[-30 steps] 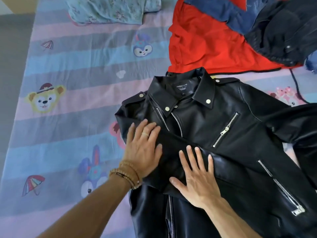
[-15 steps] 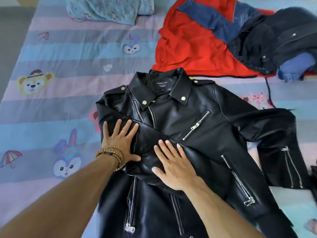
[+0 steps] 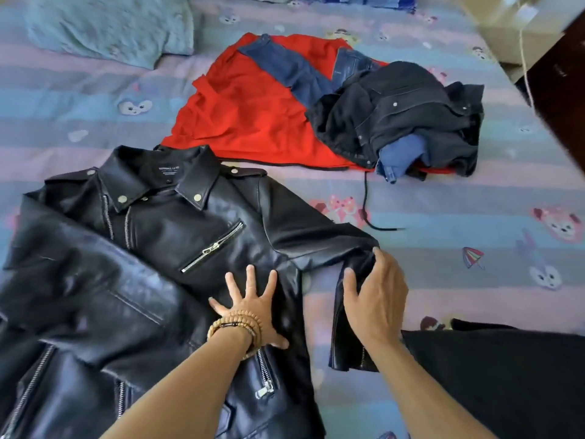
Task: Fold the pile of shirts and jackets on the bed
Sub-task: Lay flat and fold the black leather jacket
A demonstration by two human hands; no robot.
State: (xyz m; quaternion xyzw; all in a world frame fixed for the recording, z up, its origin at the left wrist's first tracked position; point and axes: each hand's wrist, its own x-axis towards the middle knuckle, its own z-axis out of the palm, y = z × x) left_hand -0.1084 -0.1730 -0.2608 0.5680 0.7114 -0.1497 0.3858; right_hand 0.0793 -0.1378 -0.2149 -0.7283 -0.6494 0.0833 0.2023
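Observation:
A black leather jacket (image 3: 152, 248) with silver zips lies face up on the bed, its one sleeve folded across the chest. My left hand (image 3: 251, 307), with a bead bracelet at the wrist, presses flat with spread fingers on the jacket's front near its right edge. My right hand (image 3: 373, 296) grips the bent elbow of the other sleeve (image 3: 319, 236), which lies out to the right on the sheet. Behind the jacket sits the pile: a red shirt (image 3: 247, 122), a blue denim piece (image 3: 297, 71) and a dark jacket (image 3: 402, 112).
The bed has a striped sheet (image 3: 474, 223) with cartoon prints. A light blue pillow (image 3: 110, 26) lies at the back left. A dark garment (image 3: 506, 381) covers the near right corner. A black cord (image 3: 367, 210) trails from the pile. The bed's right edge meets dark furniture (image 3: 563, 90).
Both hands left the folded sleeve and moved right. The left hand now presses on the jacket's front; the right hand has taken hold of the other sleeve. The view swung right.

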